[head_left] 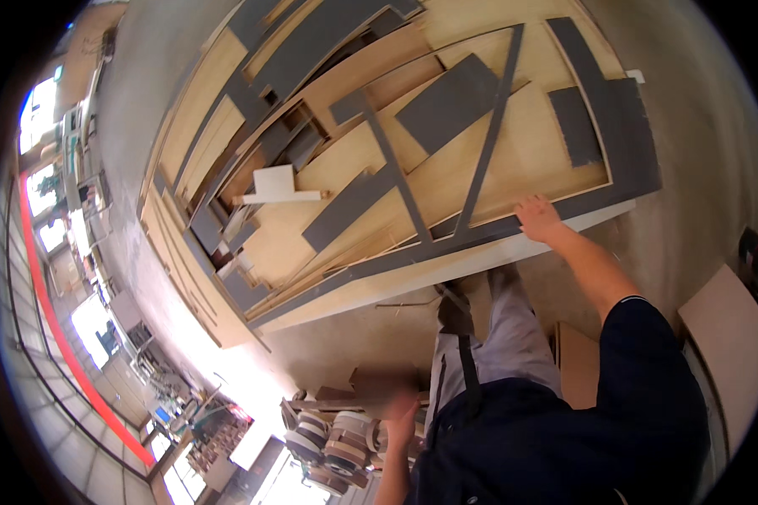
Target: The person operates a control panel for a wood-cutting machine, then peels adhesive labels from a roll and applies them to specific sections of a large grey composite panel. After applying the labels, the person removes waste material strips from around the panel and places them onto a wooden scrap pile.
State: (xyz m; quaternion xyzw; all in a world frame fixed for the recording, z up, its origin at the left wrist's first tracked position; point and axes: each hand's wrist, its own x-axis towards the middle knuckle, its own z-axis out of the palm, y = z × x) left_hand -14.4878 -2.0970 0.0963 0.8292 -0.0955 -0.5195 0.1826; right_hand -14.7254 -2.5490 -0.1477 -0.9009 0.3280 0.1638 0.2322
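Observation:
My right hand point(537, 217) lies on the near edge strip of a large grey-faced board frame point(632, 135), with its fingers a little apart. The frame has slanting grey bars and wide openings, through which pale wood sheets point(505, 164) show. Low by my left side is my left hand point(400, 412), smeared by motion. A dark brown blurred piece point(385, 384) is right at its fingers, but whether the hand holds it is not visible.
Loose grey panels point(448, 103) and a white board piece point(274, 183) lie on the stack. Several round-ended pieces point(345, 442) are piled at the lower left. Brown boards point(577, 362) stand to my right. Machines and benches point(168, 396) line the left side.

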